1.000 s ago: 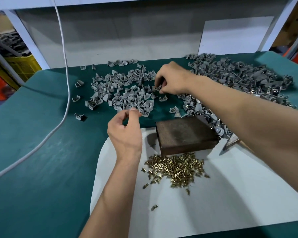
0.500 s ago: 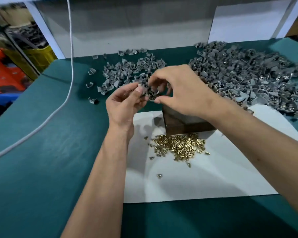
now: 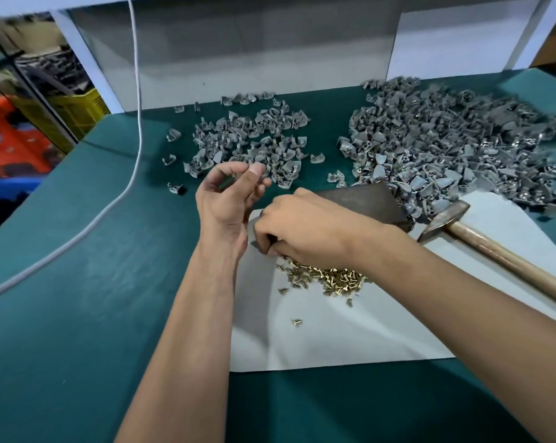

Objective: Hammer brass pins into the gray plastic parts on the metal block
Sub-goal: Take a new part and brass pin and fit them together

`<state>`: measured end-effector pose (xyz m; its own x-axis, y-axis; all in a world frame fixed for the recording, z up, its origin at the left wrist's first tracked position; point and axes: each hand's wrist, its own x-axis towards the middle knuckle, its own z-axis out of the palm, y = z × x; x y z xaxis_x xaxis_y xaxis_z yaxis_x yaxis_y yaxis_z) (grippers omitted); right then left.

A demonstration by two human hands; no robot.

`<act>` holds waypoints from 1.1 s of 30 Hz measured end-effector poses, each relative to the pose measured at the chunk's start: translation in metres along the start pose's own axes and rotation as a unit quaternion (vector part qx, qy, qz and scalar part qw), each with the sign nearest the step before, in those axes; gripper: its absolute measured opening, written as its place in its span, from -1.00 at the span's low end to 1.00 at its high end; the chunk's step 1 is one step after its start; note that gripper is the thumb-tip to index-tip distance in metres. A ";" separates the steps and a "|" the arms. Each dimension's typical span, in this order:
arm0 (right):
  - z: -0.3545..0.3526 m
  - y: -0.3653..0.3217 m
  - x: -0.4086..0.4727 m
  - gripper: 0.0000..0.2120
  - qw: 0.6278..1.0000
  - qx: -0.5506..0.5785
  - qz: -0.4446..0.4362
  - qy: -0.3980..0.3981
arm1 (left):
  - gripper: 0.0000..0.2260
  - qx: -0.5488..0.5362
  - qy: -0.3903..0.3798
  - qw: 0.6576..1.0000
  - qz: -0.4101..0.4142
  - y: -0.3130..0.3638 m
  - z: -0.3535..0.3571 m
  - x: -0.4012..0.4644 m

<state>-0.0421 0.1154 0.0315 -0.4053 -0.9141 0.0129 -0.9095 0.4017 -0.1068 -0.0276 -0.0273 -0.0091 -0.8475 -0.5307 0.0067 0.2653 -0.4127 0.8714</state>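
hands number two. left hand (image 3: 228,199) is raised above the surface (image 3: 78,314), its grip narrow, thumb and fingertips pinched on a small gray plastic part (image 3: 260,171) that is mostly hidden. right hand (image 3: 302,231) reaches down with fingers curled into the near-left edge of the one pile of brass pins (image 3: 328,279); whether that grip holds a pin i cannot tell. pins are too many to count, with a few strays lying apart on the one white sheet (image 3: 350,340). one metal block (image 3: 363,199) sits on the sheet just behind the right hand, nothing on its visible top. one hammer (image 3: 481,238) with a wooden handle lies to the right of the block. gray plastic parts lie in two heaps on the green surface: a smaller heap (image 3: 254,139) behind the left hand, a larger heap (image 3: 462,145) at right reaching the block. one white cord (image 3: 132,155) trails across the left side.
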 end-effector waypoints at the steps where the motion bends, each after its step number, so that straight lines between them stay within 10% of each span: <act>1: -0.002 0.002 -0.006 -0.91 0.999 0.040 0.006 0.035 | -0.88 -0.002 -0.015 1.000 -0.007 -0.002 0.004 -0.001; 10: 0.001 0.051 -0.085 -0.89 0.858 0.271 0.199 0.389 | -0.83 0.055 -0.189 0.980 0.007 -0.019 0.034 -0.024; 33: 0.020 0.040 -0.085 -0.85 0.844 0.193 0.157 0.475 | -0.75 0.149 -0.267 0.950 0.065 -0.019 0.045 -0.038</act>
<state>-0.0424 0.2081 0.0063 -0.6788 -0.2359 0.6954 -0.7200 0.4001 -0.5670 -0.0212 0.0337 -0.0041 -0.9501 -0.0789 0.3017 0.3087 -0.1005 0.9458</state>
